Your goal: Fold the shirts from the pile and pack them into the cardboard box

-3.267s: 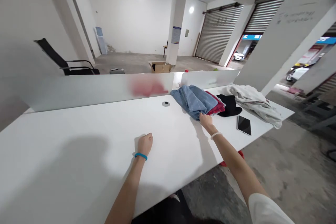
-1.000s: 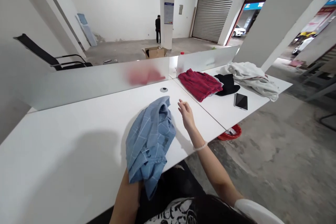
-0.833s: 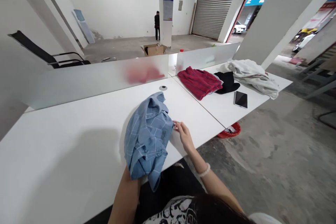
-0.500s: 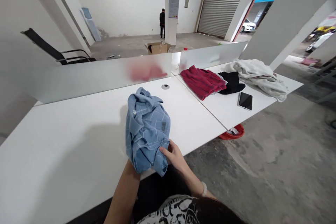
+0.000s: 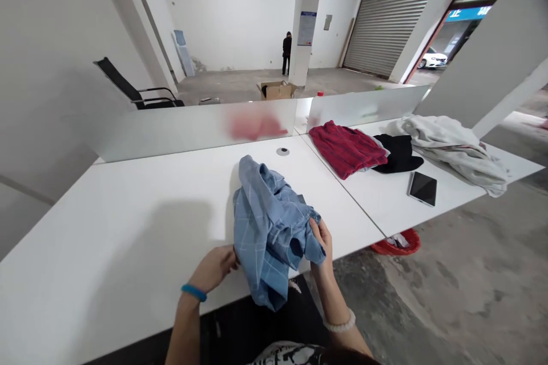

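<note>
A crumpled light-blue checked shirt (image 5: 265, 222) lies partly on the white table, its lower end hanging past the front edge. My right hand (image 5: 323, 242) grips a bunched part at the shirt's right side, thumb on top. At the lower left side, my left hand (image 5: 217, 267) is closed on the shirt's edge, with some fingertips hidden by the fabric.
A folded red garment (image 5: 346, 148), a black cap-like item (image 5: 396, 154), a pale-grey garment (image 5: 458, 145) and a dark-screened tablet (image 5: 423, 188) rest on the right table. Frosted dividers (image 5: 192, 128) line the back. A red bin (image 5: 396, 242) stands below.
My left hand has come out from beneath the shirt to its left edge. The shirt has been turned and its folds have shifted. My right hand still holds its right side.
</note>
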Tool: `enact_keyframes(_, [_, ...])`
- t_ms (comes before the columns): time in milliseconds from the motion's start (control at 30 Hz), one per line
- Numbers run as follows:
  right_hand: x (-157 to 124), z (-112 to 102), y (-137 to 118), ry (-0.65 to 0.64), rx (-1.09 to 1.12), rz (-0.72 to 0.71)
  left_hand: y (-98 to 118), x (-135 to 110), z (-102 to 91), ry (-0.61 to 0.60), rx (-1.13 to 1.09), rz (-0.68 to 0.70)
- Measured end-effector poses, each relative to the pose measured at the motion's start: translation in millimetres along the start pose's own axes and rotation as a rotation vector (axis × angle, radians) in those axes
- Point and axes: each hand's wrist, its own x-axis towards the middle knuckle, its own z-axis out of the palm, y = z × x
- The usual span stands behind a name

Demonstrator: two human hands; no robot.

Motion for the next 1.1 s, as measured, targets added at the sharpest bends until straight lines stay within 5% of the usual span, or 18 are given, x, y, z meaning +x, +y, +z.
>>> enact_keyframes(133, [-13,10,7,0.0,-0.074,-0.011,16,-29,-22.5,0.24,0.045,-0.124])
enact_keyframes(267, [-31,28,6,-0.087,-0.134,0.001,25,-50,5.1,0.097,0.267,-0.017])
enact_keyframes(367, [-32,26,-2,-0.156,-0.209,-0.016,10,-50,15.2,0.082,0.361,-0.061])
enact_keyframes(467, [-18,2,-10,-0.117,-0.285,-0.078,-11,-37,-8.5,0.321,0.234,-0.122])
enact_keyframes(600, [7,-45,-17,0.136,-0.28,-0.215,-22,1,-59.9,0.681,0.036,-0.17])
enact_keyframes(700, [12,-81,-24,0.295,-0.28,-0.245,-24,37,-83.7,0.779,0.043,-0.276])
enact_keyframes(800, [2,-113,-34,0.233,-0.389,-0.094,-26,60,-88.7,0.719,0.236,-0.378])
enact_keyframes(933, [-26,-139,-46,-0.097,-0.603,0.14,-24,52,-72.3,0.693,0.388,-0.281])
enact_keyframes(1100, [-38,-152,-69,-0.53,-0.912,0.239,-14,2,-29.1,0.233,0.397,-0.1])
